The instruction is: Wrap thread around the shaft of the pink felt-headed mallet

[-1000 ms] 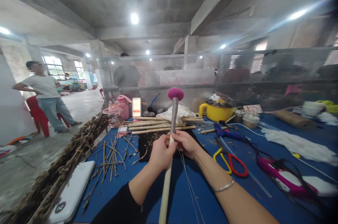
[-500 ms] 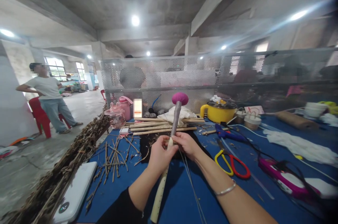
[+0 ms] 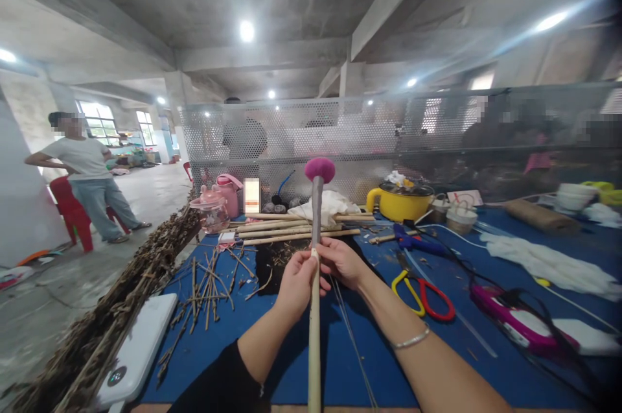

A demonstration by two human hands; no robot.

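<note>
A long pale wooden stick (image 3: 315, 342) stands almost upright before me. Its upper part is wrapped in grey (image 3: 317, 212), and a round magenta pad (image 3: 319, 170) caps the top. My left hand (image 3: 295, 284) is closed round the stick just below where the grey begins. From the other side my right hand (image 3: 344, 264) pinches it at that same joint, fingertips partly hidden behind it. Thin wires (image 3: 354, 342) trail down beneath my right hand. Past the hands lies a black cloth (image 3: 272, 270) with wood scraps, backed by several loose pale sticks (image 3: 291, 231).
Dry twigs (image 3: 208, 290) and a white power bank (image 3: 138, 348) lie left. Right are scissors (image 3: 422, 296), a blue glue gun (image 3: 413, 239), a magenta device (image 3: 515, 322) and a yellow pot (image 3: 404, 200). A perforated metal screen (image 3: 291, 134) stands behind; a person (image 3: 92, 160) stands far left.
The stick has turned from leaning right to nearly upright, its lower end swinging right and the magenta pad shifting left. Both hands still hold it near the joint.
</note>
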